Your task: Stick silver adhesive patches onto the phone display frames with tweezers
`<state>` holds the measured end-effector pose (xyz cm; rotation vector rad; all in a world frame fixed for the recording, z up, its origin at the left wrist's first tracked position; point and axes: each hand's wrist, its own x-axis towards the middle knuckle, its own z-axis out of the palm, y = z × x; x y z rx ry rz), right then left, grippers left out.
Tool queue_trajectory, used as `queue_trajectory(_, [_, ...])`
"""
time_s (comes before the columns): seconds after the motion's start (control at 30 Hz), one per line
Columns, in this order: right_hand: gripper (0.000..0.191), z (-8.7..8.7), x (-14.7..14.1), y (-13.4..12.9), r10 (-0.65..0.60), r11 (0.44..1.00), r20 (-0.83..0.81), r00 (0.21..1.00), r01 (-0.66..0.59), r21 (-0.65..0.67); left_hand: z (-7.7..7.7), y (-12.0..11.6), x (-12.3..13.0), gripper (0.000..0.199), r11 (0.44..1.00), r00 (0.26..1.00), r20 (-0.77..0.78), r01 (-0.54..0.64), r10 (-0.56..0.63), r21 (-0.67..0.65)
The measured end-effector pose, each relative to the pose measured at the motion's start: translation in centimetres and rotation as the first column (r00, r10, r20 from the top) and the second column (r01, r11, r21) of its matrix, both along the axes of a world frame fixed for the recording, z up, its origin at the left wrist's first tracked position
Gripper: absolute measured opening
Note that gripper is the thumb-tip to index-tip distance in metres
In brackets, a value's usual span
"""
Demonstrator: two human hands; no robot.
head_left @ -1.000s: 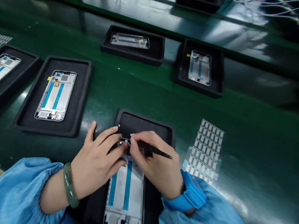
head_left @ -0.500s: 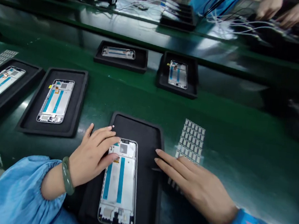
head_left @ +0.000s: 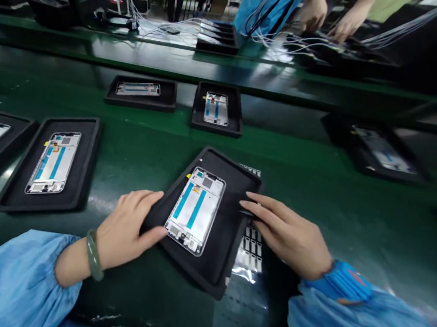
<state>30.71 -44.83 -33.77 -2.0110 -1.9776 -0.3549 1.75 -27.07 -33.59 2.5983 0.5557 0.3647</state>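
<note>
Plainly, with twelve o'clock straight ahead of the wearer, the phone (head_left: 192, 202) lies face-up or face-down, I cannot tell which, inside the black tray (head_left: 223, 231), between the two hands. It sits between two and three o'clock from the left hand (head_left: 128, 225) and between nine and ten o'clock from the right hand (head_left: 290, 239), so the left is clearly nearer; its thumb tip comes right up to the phone's seven o'clock corner, though whether they touch is unclear. The phone's long axis runs from one o'clock to seven, its grey square (head_left: 207, 183) toward the one o'clock end, and the tray slants much the same way. The left hand's thumb and fingers straddle the tray's near corner at eight o'clock, gripping it. The right hand's fingers lie close together, reaching to the tray's three o'clock edge; a dark sliver (head_left: 247, 213) shows at their tips, and I cannot tell whether it is pinched. Partly under that hand, at four o'clock from the tray, lies a sheet (head_left: 252, 247) of small pale pieces.
</note>
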Motion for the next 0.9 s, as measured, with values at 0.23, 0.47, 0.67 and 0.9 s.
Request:
queue_trajectory(0.23, [0.026, -0.7, 0.4, -0.3, -0.295, 0.955, -0.183, 0.938, 0.296, -0.020, -0.3, -3.4, 1.8, 0.066, 0.952, 0.977, -0.078, 0.212, -0.199, 0.222])
queue_trajectory(0.47, [0.020, -1.4, 1.0, -2.5, -0.309, 0.951, -0.140, 0.941, 0.302, -0.072, -1.0, -2.0, 2.6, 0.043, 0.943, 0.987, -0.061, 0.161, -0.149, 0.291])
queue_trajectory(0.67, [0.038, -0.8, 1.3, 0.4, -0.211, 0.977, 0.010, 0.977, 0.211, -0.039, -1.3, -0.2, 4.8, 0.039, 0.917, 0.978, -0.017, 0.201, -0.208, 0.345])
queue_trajectory(0.9, [0.028, 0.1, 3.8, 3.7, 0.127, 0.980, 0.130, 0.983, -0.104, -0.169, -2.0, 1.7, 6.3, 0.029, 0.932, 0.967, 0.112, 0.182, -0.227, 0.313])
